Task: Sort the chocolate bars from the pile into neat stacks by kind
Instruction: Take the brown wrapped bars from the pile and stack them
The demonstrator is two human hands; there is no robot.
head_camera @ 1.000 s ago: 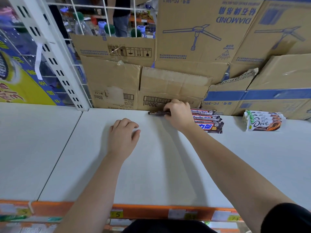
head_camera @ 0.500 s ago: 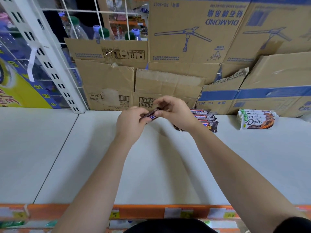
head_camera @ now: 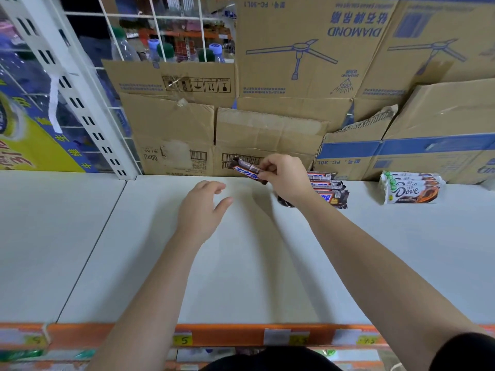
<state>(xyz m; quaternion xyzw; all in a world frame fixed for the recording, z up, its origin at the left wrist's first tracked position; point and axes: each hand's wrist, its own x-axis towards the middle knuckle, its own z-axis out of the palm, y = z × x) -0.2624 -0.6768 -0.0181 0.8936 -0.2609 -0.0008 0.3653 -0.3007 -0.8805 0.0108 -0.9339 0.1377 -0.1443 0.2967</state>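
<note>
My right hand (head_camera: 288, 178) pinches one end of a brown Snickers bar (head_camera: 246, 169) and holds it tilted above the white shelf (head_camera: 241, 263), near the back. Just right of that hand lies a stack of the same brown bars (head_camera: 330, 188), partly hidden by my wrist. Farther right stands a stack of white Dove bars (head_camera: 411, 187). My left hand (head_camera: 202, 207) hovers low over the shelf with relaxed fingers and holds nothing.
Cardboard boxes (head_camera: 267, 135) line the back of the shelf. A white slotted upright (head_camera: 77, 103) and wire grid with bottles stand at the back left. An orange price rail (head_camera: 241, 334) runs along the front edge.
My left hand let go of the bar and dropped toward the shelf. My right hand kept the bar, which it had lifted from the shelf a second ago.
</note>
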